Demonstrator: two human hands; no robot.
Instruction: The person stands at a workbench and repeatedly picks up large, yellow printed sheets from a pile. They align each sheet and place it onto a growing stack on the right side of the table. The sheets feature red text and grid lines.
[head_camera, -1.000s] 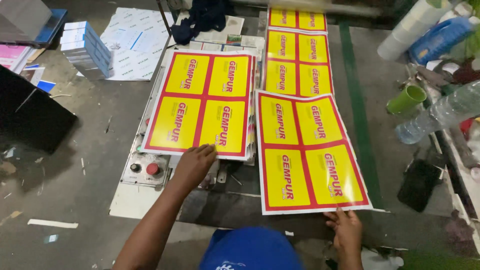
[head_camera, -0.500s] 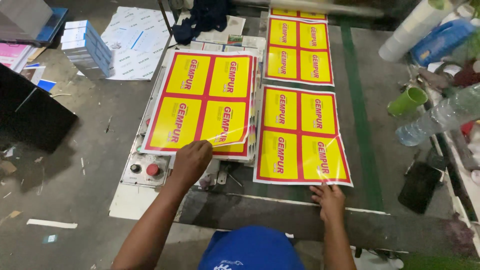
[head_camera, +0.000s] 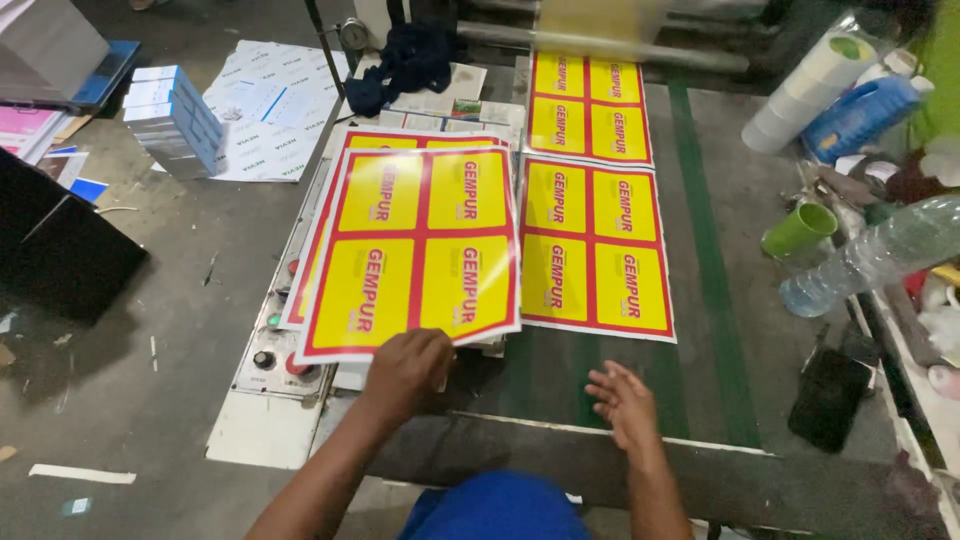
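The left hand (head_camera: 408, 368) gripped the near edge of the top sheet (head_camera: 415, 255), a yellow-and-red printed sheet lying on the stack (head_camera: 322, 225) left of the belt (head_camera: 700, 300). A second before, that stack had shown only its earlier top sheet, squared up; now the gripped sheet sat on it slightly askew, its near edge overhanging toward the person, so one more sheet had joined the pile.

The right hand (head_camera: 625, 400) hung open and empty over the belt's near end, fingers spread, touching nothing. Half a second before, it had been at the near edge of the second sheet (head_camera: 595, 245); it had since let go, and that sheet had travelled nearer along the belt, lying flat just right of the stack. A third sheet (head_camera: 590, 105) followed behind it, toward the belt's far end. A green cup (head_camera: 800, 230) and a clear bottle (head_camera: 870, 260) stood right of the belt.
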